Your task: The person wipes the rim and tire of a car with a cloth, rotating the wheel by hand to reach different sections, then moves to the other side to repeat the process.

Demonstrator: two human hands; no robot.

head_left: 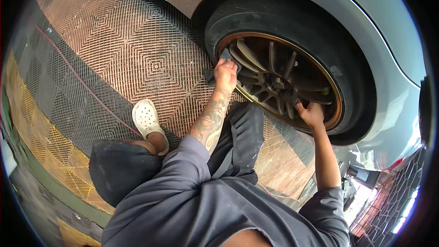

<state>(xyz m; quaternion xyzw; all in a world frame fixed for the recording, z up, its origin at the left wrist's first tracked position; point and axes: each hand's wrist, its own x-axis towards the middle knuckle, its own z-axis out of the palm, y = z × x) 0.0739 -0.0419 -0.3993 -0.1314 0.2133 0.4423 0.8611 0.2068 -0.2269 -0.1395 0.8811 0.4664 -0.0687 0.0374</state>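
My left hand [226,74], below a tattooed forearm, is closed on a dark grey cloth [226,55] at the left edge of the wheel rim [339,105]. Part of the cloth hangs down beside the wrist. On the lower right of the bronze multi-spoke wheel, my right hand [313,115] grips a spoke [290,103]. Its thumb shows in front, while most of its fingers are hidden among the spokes. The black tire [274,16] surrounds the rim under the car's fender.
The silver-grey car body [388,27] arches over the wheel. My white clog [146,117] rests on the grid floor tiles [155,66]. A thin reddish hose [77,75] crosses the floor at the left. Dark mesh [397,199] stands at the lower right.
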